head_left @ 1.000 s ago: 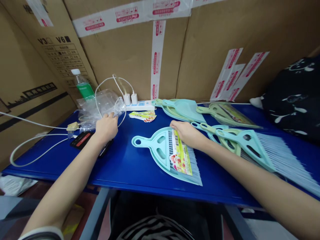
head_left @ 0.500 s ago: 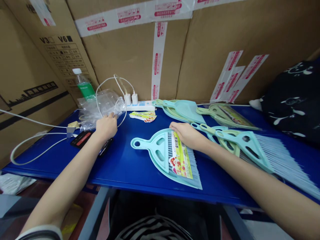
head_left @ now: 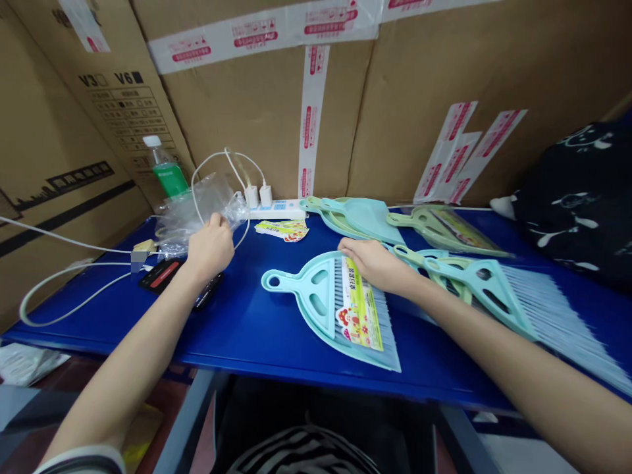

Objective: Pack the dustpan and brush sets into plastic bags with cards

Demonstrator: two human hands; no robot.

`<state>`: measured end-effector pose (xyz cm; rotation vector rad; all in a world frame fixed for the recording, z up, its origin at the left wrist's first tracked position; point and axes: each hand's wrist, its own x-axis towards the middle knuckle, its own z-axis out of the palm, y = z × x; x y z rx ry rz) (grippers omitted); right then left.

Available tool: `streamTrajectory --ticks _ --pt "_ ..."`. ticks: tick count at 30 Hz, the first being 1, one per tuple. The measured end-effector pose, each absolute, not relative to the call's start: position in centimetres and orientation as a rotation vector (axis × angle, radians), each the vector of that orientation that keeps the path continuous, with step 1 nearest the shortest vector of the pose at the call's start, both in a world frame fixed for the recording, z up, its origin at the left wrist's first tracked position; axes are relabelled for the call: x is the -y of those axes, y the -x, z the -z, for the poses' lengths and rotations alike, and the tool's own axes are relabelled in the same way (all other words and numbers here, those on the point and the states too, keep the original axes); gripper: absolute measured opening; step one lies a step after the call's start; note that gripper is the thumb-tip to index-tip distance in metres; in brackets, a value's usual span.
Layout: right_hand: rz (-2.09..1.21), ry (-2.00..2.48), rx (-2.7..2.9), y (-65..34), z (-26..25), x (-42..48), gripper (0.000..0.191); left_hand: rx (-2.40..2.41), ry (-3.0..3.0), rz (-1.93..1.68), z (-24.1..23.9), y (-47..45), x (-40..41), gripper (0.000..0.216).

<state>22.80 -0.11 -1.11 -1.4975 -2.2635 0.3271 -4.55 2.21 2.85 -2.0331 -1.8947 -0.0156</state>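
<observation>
I've got the right hand [head_left: 378, 266] gripping the aqua dustpan-and-brush set [head_left: 355, 311] at 12 o'clock, left hand [head_left: 211, 249] by the clear plastic film [head_left: 180, 214] at 11 (can't tell if pinching), so it's probably film-grabbing time, calling for a light pinch next.

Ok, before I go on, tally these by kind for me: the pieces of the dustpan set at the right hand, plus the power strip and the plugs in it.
Turquoise dustpan: 1
Turquoise hand brush: 1
Printed label card: 1
White power strip: 1
White charger plugs: 2
Total: 6
</observation>
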Motion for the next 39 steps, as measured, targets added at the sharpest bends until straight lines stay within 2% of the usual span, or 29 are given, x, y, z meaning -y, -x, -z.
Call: streamTrajectory --ticks 5,10,15,23,31,39 --pt "-0.291 1.501 2.256 -23.3 0.8 0.0 0.021 1.852 2.042 0.103 -3.1 4.1 -1.9 0.035" --pt "-0.233 1.483 2.263 -24.1 0.6 -0.3 0.021 1.848 1.992 0.351 -3.4 4.5 -1.9 0.027" --pt "-0.225 1.534 2.261 -24.5 0.2 -0.4 0.021 1.728 1.997 0.519 -3.3 4.2 -1.3 0.031" --pt "-0.157 1.554 2.261 -25.6 -1.4 -0.1 0.019 1.001 2.643 0.175 -2.1 3.5 -0.3 0.027" --pt "-0.172 1.486 2.338 -28.4 -2.9 -0.2 0.024 0.832 3.004 0.106 -2.5 3.7 0.1 0.026" --pt "-0.096 1.596 2.268 -28.3 -2.2 -0.7 0.022 0.623 3.535 -0.04 -3.2 3.4 1.4 0.016"
